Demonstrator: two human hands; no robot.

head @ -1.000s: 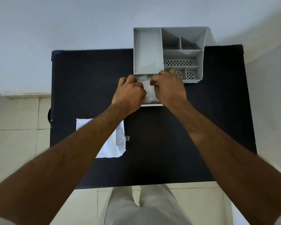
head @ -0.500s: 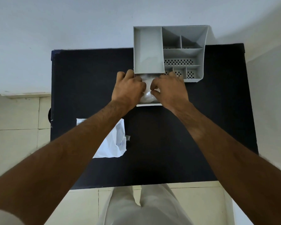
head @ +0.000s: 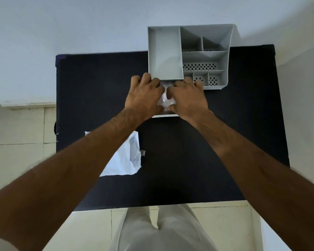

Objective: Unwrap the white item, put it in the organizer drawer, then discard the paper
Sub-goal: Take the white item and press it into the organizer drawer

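A grey desk organizer [head: 223, 57] stands at the back of the black table [head: 207, 160]. Its white drawer [head: 165, 115] is pulled out toward me at the front left. My left hand [head: 143, 95] and my right hand [head: 187, 96] are side by side over the drawer, both pressed on the white item [head: 164, 100], of which only a small strip shows between them. The crumpled white paper [head: 123, 160] lies on the table near the left front, partly hidden under my left forearm.
The table backs against a pale wall. Tiled floor shows to the left and in front, and my light trousers are below the table's near edge. A small scrap [head: 143, 153] lies beside the paper.
Both hands have shifted slightly away from me over the drawer and moved closer together, covering more of the white item. The paper has not moved.
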